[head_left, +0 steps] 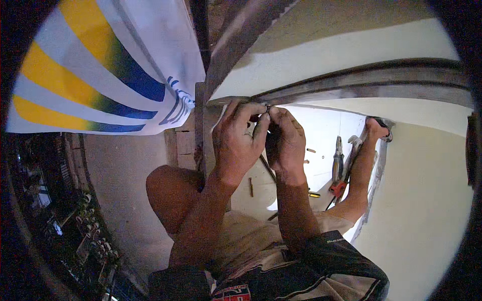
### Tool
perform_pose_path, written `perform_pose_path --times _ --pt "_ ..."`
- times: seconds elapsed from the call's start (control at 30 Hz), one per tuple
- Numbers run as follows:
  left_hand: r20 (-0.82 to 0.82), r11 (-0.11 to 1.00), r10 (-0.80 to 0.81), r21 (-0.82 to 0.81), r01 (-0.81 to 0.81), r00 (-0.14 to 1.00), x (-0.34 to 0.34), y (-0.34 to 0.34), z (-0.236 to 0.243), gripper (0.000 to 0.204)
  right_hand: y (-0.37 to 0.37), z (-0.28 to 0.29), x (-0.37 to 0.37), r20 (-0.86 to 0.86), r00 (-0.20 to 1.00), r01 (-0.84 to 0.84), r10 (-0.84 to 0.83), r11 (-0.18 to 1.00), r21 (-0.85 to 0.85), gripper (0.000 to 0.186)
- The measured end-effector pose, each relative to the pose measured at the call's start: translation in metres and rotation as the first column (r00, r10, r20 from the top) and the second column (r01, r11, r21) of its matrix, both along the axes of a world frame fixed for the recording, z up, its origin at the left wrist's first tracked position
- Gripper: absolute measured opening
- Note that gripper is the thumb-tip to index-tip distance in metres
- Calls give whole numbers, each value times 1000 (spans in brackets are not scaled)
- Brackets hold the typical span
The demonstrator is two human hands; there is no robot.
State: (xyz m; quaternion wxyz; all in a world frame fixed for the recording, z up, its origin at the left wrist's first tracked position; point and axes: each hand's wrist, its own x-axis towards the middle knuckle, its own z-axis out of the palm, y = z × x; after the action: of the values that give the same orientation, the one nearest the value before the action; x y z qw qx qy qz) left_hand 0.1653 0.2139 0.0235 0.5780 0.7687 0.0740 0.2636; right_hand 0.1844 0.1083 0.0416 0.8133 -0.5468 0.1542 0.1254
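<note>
My left hand (pixel 236 135) and my right hand (pixel 288 138) meet at the middle of the view, raised in front of a dark frame edge. Their fingertips pinch together on a small dark piece (pixel 268 108), too small and too covered to name. Both hands are closed, thumbs and forefingers pressed toward each other. Below them, a pair of pliers (pixel 339 153) lies on the brightly lit floor to the right of my right hand. A yellow and black screwdriver (pixel 314 194) is beside my right forearm, partly hidden by it.
Near the pliers lie a grey metal tool (pixel 354 145) and a red object (pixel 338 189). A thin brownish piece (pixel 251 186) rests on the floor between my forearms. A striped banner (pixel 100 75) hangs at left; a dark rail (pixel 361 85) crosses the right. My bent legs flank the floor.
</note>
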Motion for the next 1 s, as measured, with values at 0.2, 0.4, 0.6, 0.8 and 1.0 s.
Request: perform_pose_path --times 0.2,0.4,0.6,0.8,1.0 --pt "-52 995 -31 -95 26 998 -1 -2 0 11 -4 0 2 -38 999 -22 24 998 58 14" --pt "-70 998 -38 -57 34 997 -1 0 2 11 -2 4 1 -47 999 -11 13 999 48 15" --pt "-19 1000 -1 26 2 1000 -1 -2 0 12 -1 4 -4 77 997 -11 13 1000 -28 14" --pt "-23 996 11 91 -9 1000 -2 -1 -3 13 5 9 -2 117 993 10 4 993 -118 14" --pt "-36 1000 -5 19 6 999 -1 -3 -4 13 4 4 -1 138 990 56 -30 980 -190 14"
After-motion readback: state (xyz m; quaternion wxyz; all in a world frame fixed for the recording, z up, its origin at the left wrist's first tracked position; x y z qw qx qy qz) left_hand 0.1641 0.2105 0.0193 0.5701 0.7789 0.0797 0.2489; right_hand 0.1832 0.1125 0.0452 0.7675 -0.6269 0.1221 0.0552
